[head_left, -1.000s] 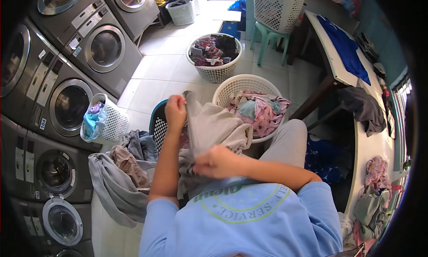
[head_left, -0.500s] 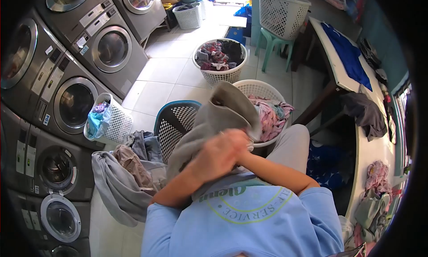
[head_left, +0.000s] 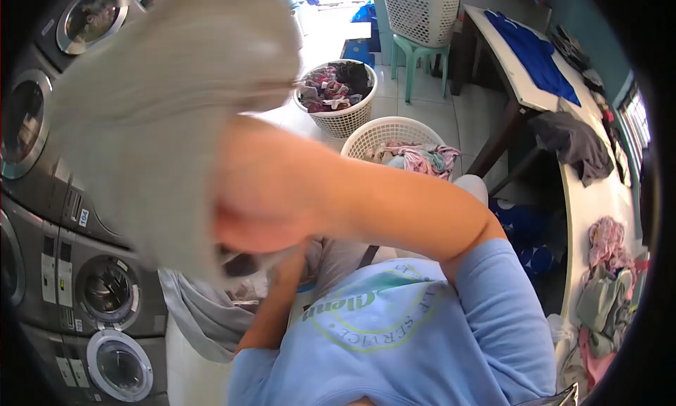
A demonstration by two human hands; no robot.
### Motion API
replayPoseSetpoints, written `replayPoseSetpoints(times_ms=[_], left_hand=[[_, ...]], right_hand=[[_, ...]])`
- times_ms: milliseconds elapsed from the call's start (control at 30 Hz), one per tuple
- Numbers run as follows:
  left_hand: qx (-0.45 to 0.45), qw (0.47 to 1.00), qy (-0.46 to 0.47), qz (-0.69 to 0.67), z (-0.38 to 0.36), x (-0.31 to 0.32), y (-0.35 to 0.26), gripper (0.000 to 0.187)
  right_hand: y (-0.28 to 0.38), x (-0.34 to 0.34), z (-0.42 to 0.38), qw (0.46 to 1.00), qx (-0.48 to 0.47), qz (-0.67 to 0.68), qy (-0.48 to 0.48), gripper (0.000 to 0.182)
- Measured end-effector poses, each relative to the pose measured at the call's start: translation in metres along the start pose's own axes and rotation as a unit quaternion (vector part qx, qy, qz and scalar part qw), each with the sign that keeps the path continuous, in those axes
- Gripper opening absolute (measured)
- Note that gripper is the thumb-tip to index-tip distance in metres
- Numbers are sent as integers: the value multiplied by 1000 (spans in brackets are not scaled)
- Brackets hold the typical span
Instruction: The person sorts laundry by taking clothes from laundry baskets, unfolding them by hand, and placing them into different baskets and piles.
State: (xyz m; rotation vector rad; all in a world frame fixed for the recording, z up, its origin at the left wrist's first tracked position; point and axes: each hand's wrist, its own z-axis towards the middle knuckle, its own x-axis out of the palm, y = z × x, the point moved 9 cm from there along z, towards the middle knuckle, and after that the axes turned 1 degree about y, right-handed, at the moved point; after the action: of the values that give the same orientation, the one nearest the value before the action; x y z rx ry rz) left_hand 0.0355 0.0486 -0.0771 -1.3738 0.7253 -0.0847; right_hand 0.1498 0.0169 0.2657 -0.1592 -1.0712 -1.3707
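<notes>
A grey-beige cloth (head_left: 155, 117), blurred by motion, is raised close to the camera and fills the upper left. My right hand (head_left: 264, 188) is closed on its right edge, with the forearm stretched across my chest. My left forearm runs up from the lower left, and its hand is hidden behind the cloth. Beneath the cloth, a grey garment (head_left: 201, 314) drapes over a pale surface at my left. Pink and teal clothes (head_left: 422, 158) lie in a white basket (head_left: 394, 126) in front of me.
Stacked washing machines (head_left: 105, 286) line the left side. Another full basket (head_left: 338, 121) stands on the floor ahead. A green stool (head_left: 420, 50) bears a white basket (head_left: 422, 15). On the right, a long table (head_left: 591, 216) holds a blue cloth (head_left: 531, 54) and several garments.
The grey-beige cloth has moved up and left, nearer the camera. My right hand has swung left with it. My left hand has gone out of sight. The view has shifted.
</notes>
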Motion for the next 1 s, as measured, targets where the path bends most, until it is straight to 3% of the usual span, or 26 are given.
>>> replayPoseSetpoints(times_ms=[67, 167, 267, 300, 333, 367, 433, 500, 600, 667, 700, 767, 800, 833, 867, 933, 1000], left_hand=[[-8, 1000, -12, -13, 22, -46, -11, 64], [47, 980, -191, -39, 30, -147, -74, 68], [134, 919, -371, -27, -12, -244, -140, 71], [159, 893, -421, -13, -35, -270, -159, 73], [173, 868, -466, 8, -59, -293, -174, 74], [186, 842, -506, 32, -84, -313, -188, 75], [201, 784, -580, 95, -135, -343, -213, 78], [202, 728, -635, 161, -185, -364, -231, 80], [171, 634, -704, 272, -256, -402, -263, 84], [136, 570, -732, 347, -299, -425, -281, 87], [114, 539, -739, 386, -315, -434, -289, 88], [57, 486, -738, 464, -332, -453, -294, 90], [26, 463, -731, 501, -333, -462, -290, 92], [-16, 445, -712, 543, -328, -468, -279, 93], [-60, 432, -687, 582, -318, -471, -258, 94], [-204, 445, -582, 650, -278, -467, -160, 97], [-386, 447, -530, 608, -235, -405, -52, 98]], right_hand=[[3, 22, 26, 999, -27, -30, 3, 32], [24, 33, 51, 993, -83, -79, -23, 32], [39, 0, 52, 981, -81, -147, -92, 32], [31, -32, 50, 973, -19, -194, -124, 32], [7, -63, 43, 950, 128, -270, -87, 36], [-14, -103, 19, 903, 243, -342, -92, 42], [-43, -145, -42, 758, 436, -474, -103, 53], [-71, -187, -72, 657, 514, -551, -30, 58], [-92, -221, -95, 657, 517, -549, -9, 58], [-99, -252, -101, 752, 492, -411, -151, 46], [-105, -260, -103, 754, 496, -408, -138, 46], [-103, -279, -100, 803, 434, -319, -256, 43], [-109, -286, -100, 803, 439, -318, -247, 43], [-109, -302, -104, 794, 419, -324, -299, 42], [-108, -316, -110, 781, 397, -329, -352, 42], [-116, -329, -119, 771, 405, -334, -361, 41], [-122, -342, -133, 752, 392, -360, -389, 36]])
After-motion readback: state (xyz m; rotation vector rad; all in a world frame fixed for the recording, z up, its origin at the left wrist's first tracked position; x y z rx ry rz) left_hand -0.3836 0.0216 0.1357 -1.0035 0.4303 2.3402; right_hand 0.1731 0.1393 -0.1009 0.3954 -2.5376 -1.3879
